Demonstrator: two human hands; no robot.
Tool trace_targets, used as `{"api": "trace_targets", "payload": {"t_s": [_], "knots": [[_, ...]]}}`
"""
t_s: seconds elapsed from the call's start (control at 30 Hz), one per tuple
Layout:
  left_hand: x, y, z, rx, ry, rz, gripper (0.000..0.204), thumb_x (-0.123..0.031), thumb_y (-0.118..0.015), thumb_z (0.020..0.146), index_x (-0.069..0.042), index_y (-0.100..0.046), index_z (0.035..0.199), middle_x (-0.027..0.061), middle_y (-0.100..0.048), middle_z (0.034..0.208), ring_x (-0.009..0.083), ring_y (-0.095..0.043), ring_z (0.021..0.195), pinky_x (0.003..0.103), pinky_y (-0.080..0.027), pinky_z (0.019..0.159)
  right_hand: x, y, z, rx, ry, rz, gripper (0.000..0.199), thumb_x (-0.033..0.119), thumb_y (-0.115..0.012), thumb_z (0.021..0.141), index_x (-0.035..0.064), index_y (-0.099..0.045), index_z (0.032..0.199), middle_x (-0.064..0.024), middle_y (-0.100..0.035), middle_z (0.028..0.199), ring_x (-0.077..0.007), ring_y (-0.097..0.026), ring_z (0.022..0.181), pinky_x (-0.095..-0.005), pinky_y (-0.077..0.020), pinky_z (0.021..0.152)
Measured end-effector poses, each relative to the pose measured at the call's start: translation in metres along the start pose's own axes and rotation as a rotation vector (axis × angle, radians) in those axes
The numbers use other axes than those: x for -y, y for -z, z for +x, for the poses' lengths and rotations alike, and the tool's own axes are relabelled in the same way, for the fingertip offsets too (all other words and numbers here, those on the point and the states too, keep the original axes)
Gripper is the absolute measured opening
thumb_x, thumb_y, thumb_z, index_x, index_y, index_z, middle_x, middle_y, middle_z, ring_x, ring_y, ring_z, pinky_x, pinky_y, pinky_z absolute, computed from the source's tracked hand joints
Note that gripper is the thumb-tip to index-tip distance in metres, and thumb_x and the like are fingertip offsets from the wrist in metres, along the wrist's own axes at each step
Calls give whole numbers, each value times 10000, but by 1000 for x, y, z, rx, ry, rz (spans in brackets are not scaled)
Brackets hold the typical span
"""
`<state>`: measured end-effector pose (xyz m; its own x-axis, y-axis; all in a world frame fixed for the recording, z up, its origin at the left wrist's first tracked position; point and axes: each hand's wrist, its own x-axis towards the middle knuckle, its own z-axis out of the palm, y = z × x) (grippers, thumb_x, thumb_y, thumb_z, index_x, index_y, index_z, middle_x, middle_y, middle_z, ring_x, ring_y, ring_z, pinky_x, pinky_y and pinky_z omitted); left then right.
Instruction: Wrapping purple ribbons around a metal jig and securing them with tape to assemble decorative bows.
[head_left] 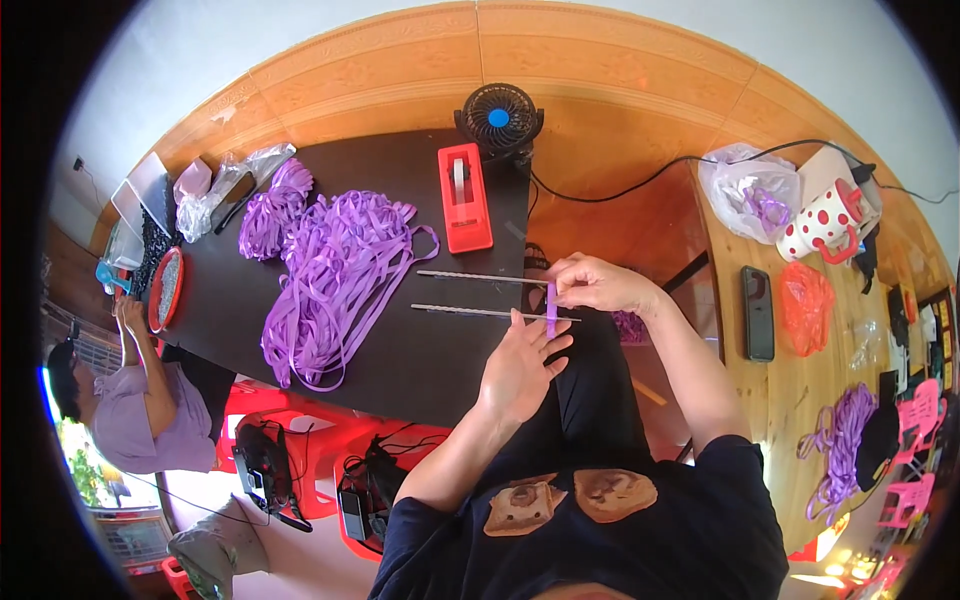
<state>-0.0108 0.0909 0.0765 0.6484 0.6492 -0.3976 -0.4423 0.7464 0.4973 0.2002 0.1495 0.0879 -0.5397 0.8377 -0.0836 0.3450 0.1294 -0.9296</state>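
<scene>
Two thin metal rods [465, 311] run side by side over the right edge of the dark table. A short purple ribbon band [551, 308] spans both rods near their right ends. My right hand [603, 284] pinches the ribbon at the upper rod, thumb and fingertips together. My left hand [522, 368] is just below the lower rod, palm up with its fingers apart, the fingertips close to the ribbon's lower end. Whether they touch it I cannot tell. A big heap of loose purple ribbon [335, 270] lies on the table to the left.
A red tape dispenser [464, 200] and a small black fan [499, 118] stand beyond the rods. On the wooden table [735, 400] at right are a black phone [757, 313], a red plastic bag [806, 308] and a dotted cup [820, 225]. Another person [150, 410] works at far left.
</scene>
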Motion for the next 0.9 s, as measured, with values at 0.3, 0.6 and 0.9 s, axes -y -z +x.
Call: {"api": "trace_targets", "payload": {"t_s": [0.3,0.6,0.9], "knots": [[0,-1,0,-12,-23,28,629,-543,-264,979,-24,-477,1262,106,-512,1256,232,-456,1140,370,-325,945,-1,-4,2,-48,4,-108,186,136,-676,791,64,-566,658,-13,-549,819,-197,-430,910,-347,-333,875],[0,-4,-3,-17,-32,7,632,-545,-272,977,-25,-463,1280,112,-511,1257,230,-465,1132,365,-335,933,-2,-9,6,-142,-91,-197,238,162,-703,735,64,-547,584,-13,-549,731,-185,-452,850,-327,-347,831],[1,-3,-1,5,-29,-12,603,-552,-287,972,-37,-489,1211,75,-528,1176,219,-460,1119,363,-330,926,50,-40,15,-320,-472,-802,190,276,-669,644,91,-659,604,-72,-637,671,-258,-560,869,-455,-358,716]]}}
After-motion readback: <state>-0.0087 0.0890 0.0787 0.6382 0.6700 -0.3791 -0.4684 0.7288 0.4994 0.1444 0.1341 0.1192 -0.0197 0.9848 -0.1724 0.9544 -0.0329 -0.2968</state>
